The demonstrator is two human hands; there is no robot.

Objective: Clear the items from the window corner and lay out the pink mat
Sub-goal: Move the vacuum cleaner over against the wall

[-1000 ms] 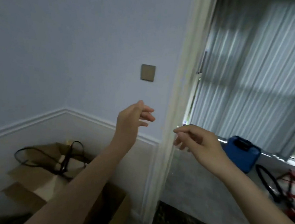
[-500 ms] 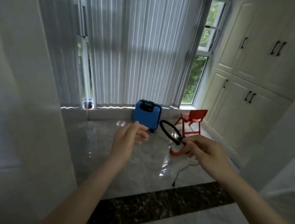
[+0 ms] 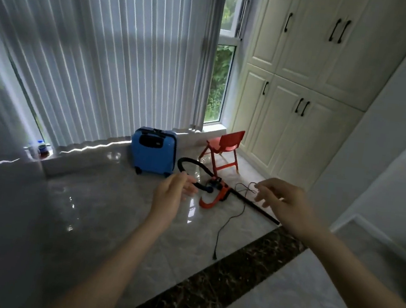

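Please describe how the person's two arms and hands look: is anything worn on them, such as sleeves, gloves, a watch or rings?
Both forearms are bare as far as the view shows; no sleeve edge is in frame. The left hand and the right hand wear no gloves. No watch, bracelet or ring shows on either wrist or on the fingers, though slight blur could hide a thin ring.

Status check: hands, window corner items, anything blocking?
Left hand open, right hand open, both empty. Blue suitcase, red chair, black hoop with orange tool on floor, untouched. Pink mat not in view. Loose cord trails across floor.
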